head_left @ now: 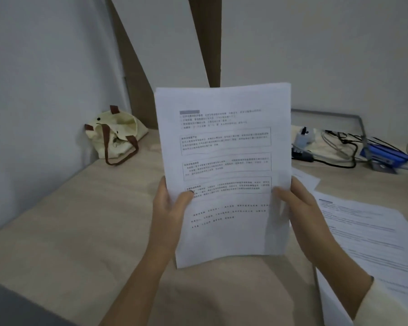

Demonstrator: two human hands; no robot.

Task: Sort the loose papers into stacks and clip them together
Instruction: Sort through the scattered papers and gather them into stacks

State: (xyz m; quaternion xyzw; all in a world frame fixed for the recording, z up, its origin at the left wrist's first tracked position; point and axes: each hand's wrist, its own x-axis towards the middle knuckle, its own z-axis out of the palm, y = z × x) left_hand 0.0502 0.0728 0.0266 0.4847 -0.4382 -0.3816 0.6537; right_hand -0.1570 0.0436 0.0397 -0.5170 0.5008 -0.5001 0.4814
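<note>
Sheaf of printed papers [224, 175] held upright above the desk [80, 220]; left hand [169, 208] and right hand [302, 212] each pinch a side edge, thumbs in front. Loose printed sheets [368, 234] lie just right of the right hand; tote bag [116, 135] well beyond the left hand.

Cream tote bag [118, 135] in desk [80, 220] corner, black cables [339, 147] beside blue device [384, 154] at right
</note>
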